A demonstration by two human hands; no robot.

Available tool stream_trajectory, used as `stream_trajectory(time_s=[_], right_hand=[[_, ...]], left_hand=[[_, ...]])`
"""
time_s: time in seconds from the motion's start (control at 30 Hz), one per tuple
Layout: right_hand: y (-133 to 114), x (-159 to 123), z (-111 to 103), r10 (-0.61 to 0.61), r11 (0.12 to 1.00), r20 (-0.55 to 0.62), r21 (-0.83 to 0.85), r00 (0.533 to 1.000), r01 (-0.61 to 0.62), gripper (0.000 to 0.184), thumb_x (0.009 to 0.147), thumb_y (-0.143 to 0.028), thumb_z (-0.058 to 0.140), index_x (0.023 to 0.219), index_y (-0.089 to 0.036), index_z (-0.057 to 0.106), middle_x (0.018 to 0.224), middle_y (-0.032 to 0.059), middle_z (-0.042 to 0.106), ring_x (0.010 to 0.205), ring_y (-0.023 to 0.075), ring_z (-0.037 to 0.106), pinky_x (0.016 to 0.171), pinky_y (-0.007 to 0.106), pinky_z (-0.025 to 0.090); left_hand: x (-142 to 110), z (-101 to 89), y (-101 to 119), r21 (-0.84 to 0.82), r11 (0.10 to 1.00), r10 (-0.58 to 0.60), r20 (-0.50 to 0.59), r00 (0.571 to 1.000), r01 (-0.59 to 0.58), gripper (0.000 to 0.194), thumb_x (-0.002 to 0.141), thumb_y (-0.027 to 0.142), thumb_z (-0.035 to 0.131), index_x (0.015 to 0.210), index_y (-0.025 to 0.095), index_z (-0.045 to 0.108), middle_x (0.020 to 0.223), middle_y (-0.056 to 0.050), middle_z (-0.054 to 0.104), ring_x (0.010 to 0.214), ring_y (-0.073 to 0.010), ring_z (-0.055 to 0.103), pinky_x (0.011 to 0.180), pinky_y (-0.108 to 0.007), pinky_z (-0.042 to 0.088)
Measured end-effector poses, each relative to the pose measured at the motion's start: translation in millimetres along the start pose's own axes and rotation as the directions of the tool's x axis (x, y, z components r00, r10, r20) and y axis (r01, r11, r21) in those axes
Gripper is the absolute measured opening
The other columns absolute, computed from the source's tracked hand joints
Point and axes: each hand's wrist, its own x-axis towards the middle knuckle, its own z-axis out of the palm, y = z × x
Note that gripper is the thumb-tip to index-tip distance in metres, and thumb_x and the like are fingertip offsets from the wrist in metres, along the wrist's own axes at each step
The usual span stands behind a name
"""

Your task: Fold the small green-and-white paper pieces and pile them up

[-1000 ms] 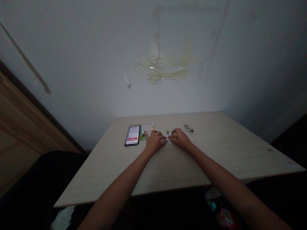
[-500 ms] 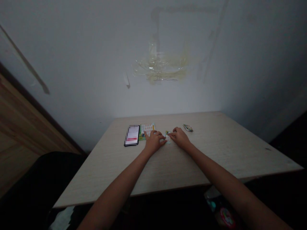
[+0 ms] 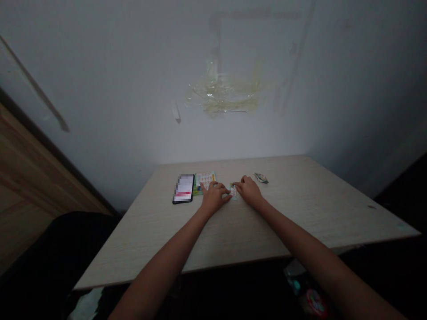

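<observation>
A small printed paper [image 3: 233, 194], white with green and yellow parts, lies on the table between my two hands. My left hand [image 3: 214, 197] grips its left edge between thumb and fingertips, the other fingers bent above the table. At the upper right edge of the same paper, the fingers of my right hand [image 3: 249, 191] are pinched together on it. Part of the paper is hidden under the fingertips. Just beyond my left hand lies a larger colourful printed sheet [image 3: 206, 178], partly covered by that hand.
A phone [image 3: 184, 189] with a lit, pixelated screen lies left of the sheet. A small folded colourful paper [image 3: 261, 178] rests beyond my right hand. The pale wooden table [image 3: 300, 200] meets a wall [image 3: 133, 111] with old tape on it.
My right hand has shifted very slightly, its fingertips now a little higher on the small paper's right side. The left hand stays in place.
</observation>
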Motion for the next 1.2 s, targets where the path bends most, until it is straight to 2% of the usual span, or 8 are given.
stream_trajectory(time_s=[0.23,0.37,0.5,0.7,0.9,1.2], right_hand=[[4.0,0.2,2.5,0.012,0.999,-0.04,0.045,0.999,-0.01,0.033,0.095,-0.037,0.049,0.121,-0.028,0.067,0.106,0.0111,0.056,0.102,0.0244,0.05,0.088,0.034,0.04],[11.3,-1.2,5.5,-0.079,0.981,-0.094,0.167,0.992,0.094,0.033,0.092,-0.034,0.056,0.121,-0.023,0.067,0.113,0.0095,0.059,0.105,0.0219,0.052,0.094,0.033,0.04],[14.8,-0.6,9.8,-0.187,0.941,-0.085,0.27,0.979,0.203,0.023,0.092,-0.029,0.057,0.105,-0.02,0.073,0.106,0.0071,0.066,0.103,0.0193,0.055,0.095,0.031,0.04],[11.6,-0.9,9.3,-0.15,0.932,-0.066,0.323,0.987,0.163,0.019,0.09,-0.027,0.059,0.1,-0.019,0.073,0.102,0.0069,0.068,0.099,0.0172,0.058,0.091,0.029,0.042],[3.0,-3.9,2.3,-0.092,0.956,-0.033,0.277,0.995,0.098,0.019,0.09,-0.029,0.059,0.098,-0.018,0.073,0.101,0.0071,0.066,0.099,0.0169,0.058,0.089,0.027,0.041],[-2.3,-3.5,0.4,-0.043,0.975,0.003,0.219,0.999,0.041,0.019,0.091,-0.033,0.059,0.094,-0.019,0.071,0.101,0.0064,0.064,0.099,0.0171,0.056,0.088,0.027,0.039]], left_hand=[[-1.8,1.3,-0.9,-0.008,1.0,-0.001,-0.007,1.0,0.001,0.022,0.087,0.049,0.06,0.102,0.039,0.073,0.113,-0.001,0.067,0.122,-0.0307,0.044,0.104,-0.08,-0.001],[-1.9,1.7,-2.7,-0.027,1.0,0.007,-0.008,1.0,-0.007,0.023,0.087,0.048,0.06,0.105,0.039,0.072,0.112,-0.001,0.067,0.122,-0.0316,0.044,0.103,-0.08,0.0],[-2.2,1.3,-2.6,-0.03,0.999,0.011,-0.004,1.0,-0.011,0.024,0.087,0.047,0.059,0.106,0.038,0.072,0.113,-0.001,0.067,0.122,-0.0306,0.044,0.105,-0.079,0.0],[-3.4,0.8,-1.4,-0.049,0.999,0.012,-0.012,1.0,-0.012,0.024,0.089,0.041,0.057,0.108,0.035,0.07,0.112,-0.004,0.067,0.123,-0.0288,0.045,0.107,-0.076,0.001],[-3.3,-0.3,-0.3,-0.042,0.999,-0.003,-0.01,1.0,0.003,0.027,0.09,0.035,0.056,0.113,0.035,0.069,0.112,-0.005,0.067,0.123,-0.0279,0.047,0.111,-0.072,0.005],[-2.7,-5.4,2.8,-0.078,0.996,-0.032,0.0,0.999,0.032,0.027,0.092,0.044,0.051,0.105,0.033,0.071,0.111,-0.004,0.067,0.121,-0.0288,0.047,0.108,-0.075,0.003]])
